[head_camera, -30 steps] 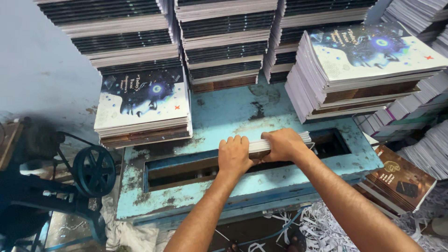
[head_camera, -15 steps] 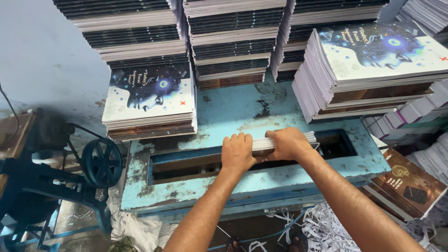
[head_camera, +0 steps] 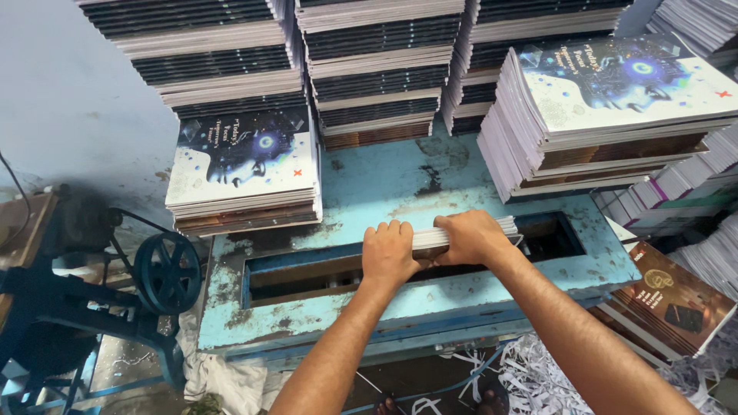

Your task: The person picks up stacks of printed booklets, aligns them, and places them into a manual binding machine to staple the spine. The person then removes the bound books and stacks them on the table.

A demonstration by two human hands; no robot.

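With both hands [head_camera: 430,244] clenched on booklet bundle [head_camera: 461,234] over table slot [head_camera: 323,273]: risk of fingers [head_camera: 392,230] caught if bundle slips.

I count two hands on job: left hand [head_camera: 390,253], right hand [head_camera: 470,238]. One bundle of booklets [head_camera: 461,233] between them. One blue metal table [head_camera: 384,192], one long slot [head_camera: 307,273]. Two cover-up booklet stacks: left stack [head_camera: 242,165], right stack [head_camera: 615,107]. One flywheel [head_camera: 167,273]. One brown-cover book pile [head_camera: 669,296].
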